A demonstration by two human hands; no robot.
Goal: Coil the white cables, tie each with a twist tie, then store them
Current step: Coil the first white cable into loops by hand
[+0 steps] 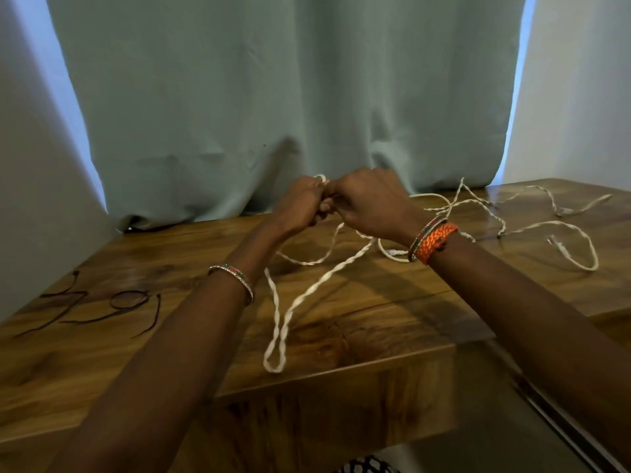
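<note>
Dark twist ties [102, 310] lie loose on the left part of a wooden counter [341, 343], in front of a pale green curtain [239, 97]. Near the middle, the left hand [300, 203], a thin bangle [235, 279] on its wrist, curls its fingers around a twisted white cable [300, 295]. A long loop of that cable hangs down to the counter's front edge. Touching it, the right hand [368, 203], wearing an orange braided band [435, 242], pinches the same cable. Further right, more white cables [560, 230] sprawl uncoiled across the counter.
</note>
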